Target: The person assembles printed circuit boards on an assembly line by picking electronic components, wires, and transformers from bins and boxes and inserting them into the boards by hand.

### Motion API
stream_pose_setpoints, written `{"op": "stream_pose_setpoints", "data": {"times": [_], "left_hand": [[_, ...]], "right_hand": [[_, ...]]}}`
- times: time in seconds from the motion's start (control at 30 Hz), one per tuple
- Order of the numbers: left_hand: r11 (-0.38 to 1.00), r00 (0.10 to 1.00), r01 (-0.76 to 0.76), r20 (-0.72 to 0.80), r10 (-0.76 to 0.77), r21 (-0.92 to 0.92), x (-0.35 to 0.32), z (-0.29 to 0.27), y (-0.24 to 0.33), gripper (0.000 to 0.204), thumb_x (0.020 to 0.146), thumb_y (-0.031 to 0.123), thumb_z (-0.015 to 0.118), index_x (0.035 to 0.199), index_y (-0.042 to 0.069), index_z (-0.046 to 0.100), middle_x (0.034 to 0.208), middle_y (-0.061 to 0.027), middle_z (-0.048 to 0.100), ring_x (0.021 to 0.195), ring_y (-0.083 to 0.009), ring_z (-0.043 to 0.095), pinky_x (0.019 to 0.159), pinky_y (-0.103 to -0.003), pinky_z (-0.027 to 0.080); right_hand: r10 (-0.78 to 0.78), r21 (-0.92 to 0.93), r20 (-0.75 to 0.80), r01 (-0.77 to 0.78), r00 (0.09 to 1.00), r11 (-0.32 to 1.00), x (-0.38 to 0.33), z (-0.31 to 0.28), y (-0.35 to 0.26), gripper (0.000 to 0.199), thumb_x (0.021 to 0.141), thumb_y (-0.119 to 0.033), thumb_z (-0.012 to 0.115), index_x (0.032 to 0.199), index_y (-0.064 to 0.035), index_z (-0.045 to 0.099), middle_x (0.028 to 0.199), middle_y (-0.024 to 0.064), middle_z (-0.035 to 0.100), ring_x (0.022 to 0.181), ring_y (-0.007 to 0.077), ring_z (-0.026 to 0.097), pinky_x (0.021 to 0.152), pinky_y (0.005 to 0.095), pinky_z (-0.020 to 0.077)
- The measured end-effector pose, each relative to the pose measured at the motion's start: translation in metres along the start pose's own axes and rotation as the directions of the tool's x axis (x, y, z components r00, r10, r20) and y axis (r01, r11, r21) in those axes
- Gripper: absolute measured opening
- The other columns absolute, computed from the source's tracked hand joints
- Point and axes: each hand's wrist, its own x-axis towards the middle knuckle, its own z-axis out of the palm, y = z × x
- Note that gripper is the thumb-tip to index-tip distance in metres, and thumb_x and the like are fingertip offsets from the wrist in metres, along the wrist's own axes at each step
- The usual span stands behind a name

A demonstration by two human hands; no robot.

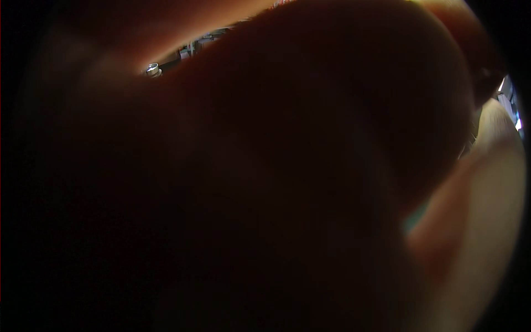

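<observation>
Skin [310,182], dark and blurred, covers nearly the whole lens, likely one of the hands pressed close, though which one cannot be told. Above its upper edge a narrow gap shows a small shiny metal cap [152,69]. Grip, containers and contents are all hidden; the step cannot be judged.
</observation>
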Motion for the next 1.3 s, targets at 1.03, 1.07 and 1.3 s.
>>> {"op": "stream_pose_setpoints", "data": {"times": [1.03, 1.07, 1.3], "left_hand": [[1.0, 1.0, 0.005, -0.019, -0.005, 0.021, 0.007, -0.003, 0.016, 0.065, 0.106, 0.045, 0.04, 0.147, -0.005, 0.036, 0.146, -0.0275, 0.037, 0.135, -0.0417, 0.044, 0.114, -0.06, 0.035], [1.0, 1.0, 0.007, -0.022, -0.007, 0.021, 0.007, -0.004, 0.016, 0.065, 0.106, 0.045, 0.04, 0.147, -0.005, 0.035, 0.146, -0.0275, 0.037, 0.135, -0.0417, 0.044, 0.114, -0.06, 0.035], [1.0, 0.999, 0.016, -0.046, -0.015, 0.01, 0.016, -0.01, 0.017, 0.065, 0.106, 0.045, 0.041, 0.148, -0.005, 0.035, 0.147, -0.0275, 0.036, 0.137, -0.0417, 0.043, 0.115, -0.06, 0.034]], "right_hand": [[0.21, -0.331, 0.471, -0.049, 0.857, 0.942, 0.009, -0.031, -0.041, 0.096, 0.078, -0.001, 0.071, 0.159, 0.0005, 0.019, 0.148, 0.0147, 0.047, 0.137, 0.0245, 0.046, 0.114, 0.0373, 0.0379], [0.244, -0.311, 0.501, -0.09, 0.831, 0.946, 0.008, -0.03, -0.047, 0.1, 0.076, 0.0, 0.069, 0.16, -0.0002, 0.015, 0.152, 0.0142, 0.041, 0.141, 0.0239, 0.041, 0.116, 0.0376, 0.035], [0.245, -0.258, 0.536, -0.12, 0.808, 0.959, 0.011, -0.034, -0.052, 0.097, 0.077, -0.002, 0.069, 0.159, 0.001, 0.019, 0.149, 0.0135, 0.046, 0.139, 0.0217, 0.043, 0.114, 0.0356, 0.0372]]}}
